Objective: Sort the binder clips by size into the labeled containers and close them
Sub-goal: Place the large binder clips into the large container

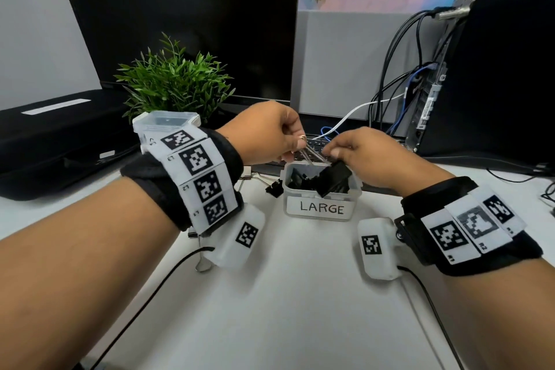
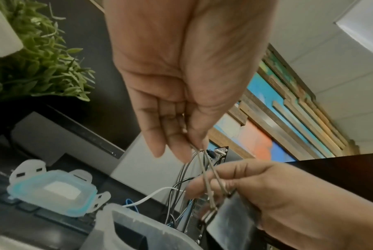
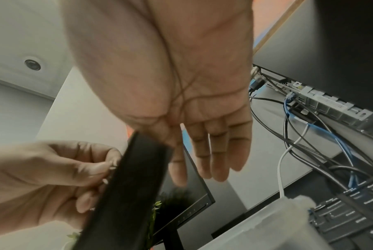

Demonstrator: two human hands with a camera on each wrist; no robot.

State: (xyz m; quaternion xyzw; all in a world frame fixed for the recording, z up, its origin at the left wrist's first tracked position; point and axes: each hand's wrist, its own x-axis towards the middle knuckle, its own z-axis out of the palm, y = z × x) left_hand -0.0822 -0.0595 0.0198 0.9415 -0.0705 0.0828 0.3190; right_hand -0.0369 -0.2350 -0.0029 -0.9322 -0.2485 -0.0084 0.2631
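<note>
A clear container labelled LARGE (image 1: 289, 189) stands open on the white desk, with several black binder clips inside. Just above its rim hangs a large black binder clip (image 1: 335, 177), tilted, and both hands hold it. My left hand (image 1: 295, 149) pinches the ends of its silver wire handles (image 2: 205, 169). My right hand (image 1: 333, 153) grips the clip where the handles meet the black body (image 2: 230, 225). In the right wrist view the clip body (image 3: 127, 194) lies against my thumb, with my fingers stretched behind it.
A blue-sealed lid (image 2: 53, 194) lies on the keyboard (image 1: 312, 149) behind the container. A closed clear container (image 1: 166, 122) stands by the plant (image 1: 174, 81). Loose clips (image 1: 273, 188) lie left of the LARGE container. A computer tower with cables (image 1: 420, 99) is at right.
</note>
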